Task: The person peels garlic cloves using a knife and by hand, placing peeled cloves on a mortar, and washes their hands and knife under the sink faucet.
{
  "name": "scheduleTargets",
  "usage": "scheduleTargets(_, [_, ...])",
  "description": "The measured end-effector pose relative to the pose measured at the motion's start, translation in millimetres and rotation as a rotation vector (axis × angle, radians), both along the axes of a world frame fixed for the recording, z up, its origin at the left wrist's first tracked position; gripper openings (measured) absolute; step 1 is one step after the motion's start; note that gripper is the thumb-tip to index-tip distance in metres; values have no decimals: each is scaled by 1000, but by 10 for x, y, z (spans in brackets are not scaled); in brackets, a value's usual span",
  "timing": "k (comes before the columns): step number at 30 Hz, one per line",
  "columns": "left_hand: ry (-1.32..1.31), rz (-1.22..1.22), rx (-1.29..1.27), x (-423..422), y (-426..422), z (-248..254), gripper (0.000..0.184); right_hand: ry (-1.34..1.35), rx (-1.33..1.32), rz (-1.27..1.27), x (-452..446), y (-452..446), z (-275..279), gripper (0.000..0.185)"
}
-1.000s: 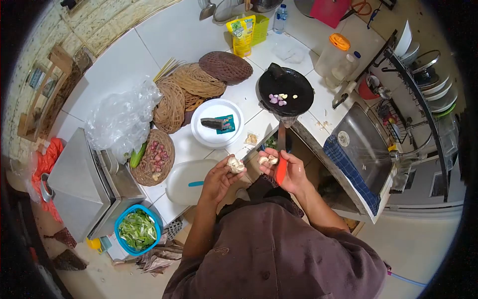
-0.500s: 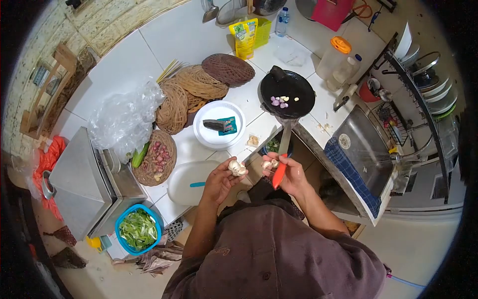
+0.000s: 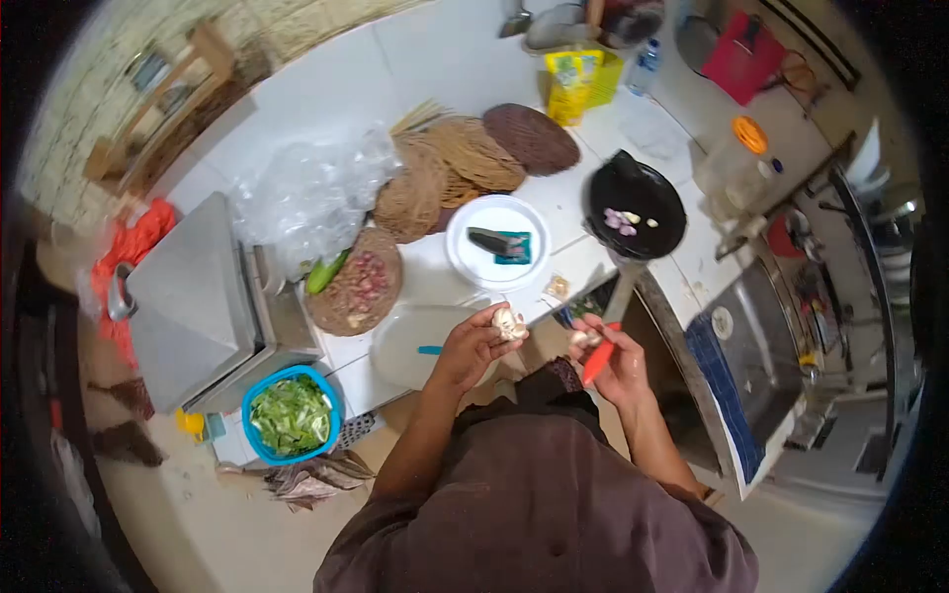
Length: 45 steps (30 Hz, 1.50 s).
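My left hand [image 3: 469, 348] is closed on a broken garlic bulb [image 3: 509, 324]. In my right hand [image 3: 623, 366] are a knife with an orange-red handle [image 3: 601, 356] and some garlic cloves [image 3: 585, 338]; its blade points up toward the counter. Beyond it, a black stone mortar [image 3: 657, 232] holds peeled shallots [image 3: 621, 221] and a few pale cloves. A white plate [image 3: 465, 267] with a dark piece and a green sachet stands past my left hand. Nearer lies a whitish board [image 3: 400, 346] with a blue mark.
A woven basket [image 3: 336, 318] of shallots and a cucumber-like green vegetable [image 3: 324, 272] sits left, beside a plastic bag [image 3: 306, 188]. A blue bowl [image 3: 249, 439] holds cut greens. At right are the sink [image 3: 756, 341], a blue cloth [image 3: 725, 390] and a dish rack.
The camera view has swung, so the counter and its objects appear shifted to the right. Both hands keep hold of the same things.
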State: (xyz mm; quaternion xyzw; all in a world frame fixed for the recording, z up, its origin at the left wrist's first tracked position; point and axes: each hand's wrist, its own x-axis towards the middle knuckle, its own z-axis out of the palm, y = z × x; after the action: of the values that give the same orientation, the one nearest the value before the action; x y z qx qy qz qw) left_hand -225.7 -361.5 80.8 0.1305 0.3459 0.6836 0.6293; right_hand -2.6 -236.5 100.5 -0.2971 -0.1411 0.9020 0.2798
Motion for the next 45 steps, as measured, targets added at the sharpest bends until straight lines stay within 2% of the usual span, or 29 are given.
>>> scheduleTargets(3, [187, 345, -77, -481, -138, -75, 38, -19, 0, -14, 41, 27, -75, 37])
scheduleTargets(5, [457, 630, -170, -990, -369, -209, 32, -37, 5, -29, 58, 16, -41, 36])
scheduleTargets(7, [649, 758, -374, -1617, -642, -519, 29, -38, 6, -26, 93, 28, -84, 35])
scheduleTargets(9, [859, 856, -561, -1912, -846, -444, 25, -89, 9, -44, 108, 26, -117, 35])
scheduleTargets(12, [1427, 801, -895, -2337, -1057, -705, 18, -72, 0, -24, 96, 27, -110, 35])
scheduleTargets(15, [1345, 562, -1154, -2372, -1029, -515, 21, -86, 2, -23, 80, 48, -68, 35])
scheduleTargets(18, [880, 672, -1041, -2593, -1090, -782, 25, -77, 16, -42, 97, 75, -58, 34])
scheduleTargets(21, [1610, 582, -1317, -2475, -1027, -705, 28, -76, 26, -57, 183, 133, -126, 33])
scheduleTargets(24, [1742, 500, -1335, -2332, -996, -512, 29, -105, 19, -71, 212, 135, -100, 32])
scheduleTargets(27, [1761, 564, -1303, -2269, -984, -528, 31, -94, 11, -83, 217, 150, -92, 33])
scheduleTargets(30, [1630, 403, -1357, -2129, -953, -327, 33, -118, 0, -96, 232, 170, -93, 33])
scheduleTargets(33, [1623, 452, -1452, -2125, -929, -318, 34, -152, -2, -107, 230, 187, -104, 33])
scheduleTargets(36, [1626, 291, -1630, -2031, -885, -168, 36, -143, 4, -94, 252, 205, -146, 35])
scheduleTargets(39, [1891, 532, -1262, -1783, -768, 23, 35, -13, -31, -139, 322, 208, -179, 33])
scheduleTargets(42, [1315, 700, -381, -1309, -306, -18, 33, -32, -21, -161, 375, 184, -129, 34])
scheduleTargets(43, [831, 450, -372, -1159, -151, -171, 34, -33, 9, -161, 403, 178, -136, 35])
scheduleTargets(45, [498, 170, -199, -259, 436, 196, 41, -74, 26, -220, 437, 149, -47, 35])
